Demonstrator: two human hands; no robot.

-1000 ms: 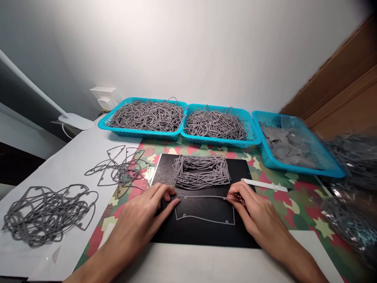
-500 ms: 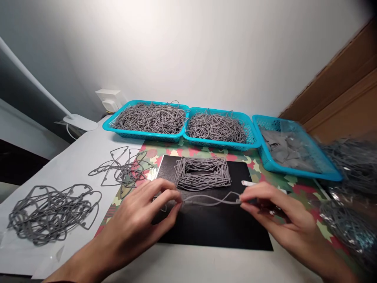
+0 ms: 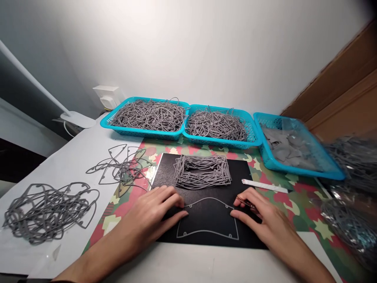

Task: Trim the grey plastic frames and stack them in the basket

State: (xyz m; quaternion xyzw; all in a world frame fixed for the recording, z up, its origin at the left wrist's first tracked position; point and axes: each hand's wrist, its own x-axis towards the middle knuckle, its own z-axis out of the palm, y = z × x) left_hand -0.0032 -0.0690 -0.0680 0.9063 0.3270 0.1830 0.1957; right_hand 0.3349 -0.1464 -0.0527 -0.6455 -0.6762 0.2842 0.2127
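Note:
A thin grey rubber gasket [image 3: 209, 199], a four-sided loop with curved long sides and small eyelet tabs, lies flat and spread out on a black board [image 3: 206, 220]. My left hand [image 3: 160, 210] is at its upper left corner, thumb and forefinger apart around that corner; whether they touch it I cannot tell. At the upper right corner is my right hand [image 3: 259, 212], its thumb tip beside the gasket. Its curled fingers hold a thin copper-coloured metal tool [image 3: 249, 203], mostly hidden. Behind the loop sits a neat stack of similar gaskets [image 3: 203, 182].
Tangled gaskets fill the left blue basket [image 3: 141, 133] and middle blue basket [image 3: 218, 142]. Grey pieces in clear plastic lie in the right basket [image 3: 303, 171]. Loose gasket piles [image 3: 50, 212] lie at left, a white strip [image 3: 265, 185] at right, bagged gaskets [image 3: 347, 224] far right.
The gasket, twisted and stretched between both hands before, now lies open and flat on the board. My fingers have loosened from it, and my right hand has shifted left, uncovering the white strip.

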